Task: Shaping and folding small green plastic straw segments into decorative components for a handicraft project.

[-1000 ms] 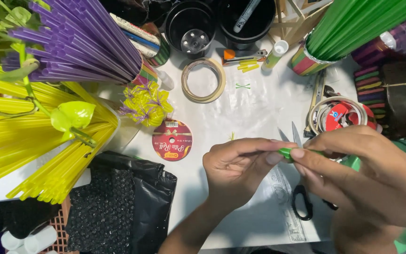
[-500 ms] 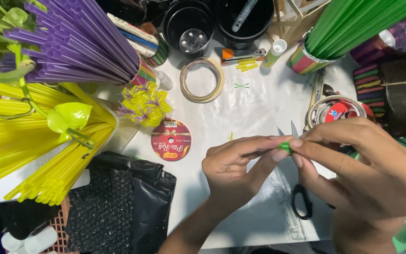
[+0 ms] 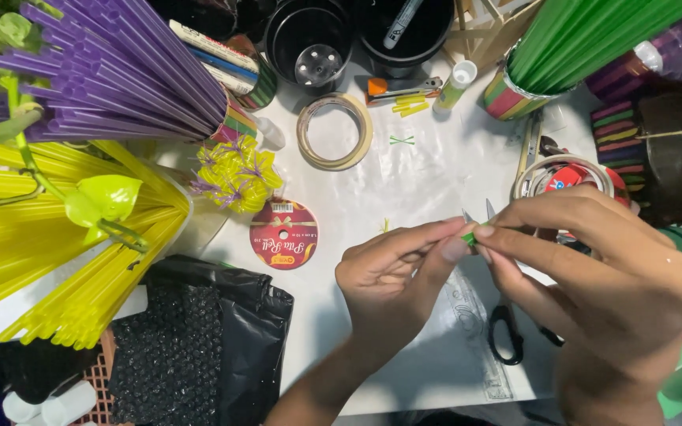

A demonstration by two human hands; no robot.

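My left hand [image 3: 392,276] and my right hand [image 3: 593,272] meet over the white table [image 3: 404,181], both pinching a small green straw piece [image 3: 469,237] between thumbs and fingertips. Only a sliver of the green piece shows. Black-handled scissors [image 3: 507,331] lie on the table under my right hand, their blade tips poking up beside the fingertips. A clear ruler [image 3: 479,331] lies below the hands.
Bundles of purple straws [image 3: 112,71], yellow straws [image 3: 49,252] and green straws [image 3: 593,31] fan out at the edges. A tape roll [image 3: 335,132], red ribbon spool [image 3: 283,234], yellow straw flowers [image 3: 234,173], black pots [image 3: 309,39] and black plastic bag [image 3: 199,339] surround the work area.
Both hands have shifted slightly up and left while still pinching the green piece; less of the green piece shows now.
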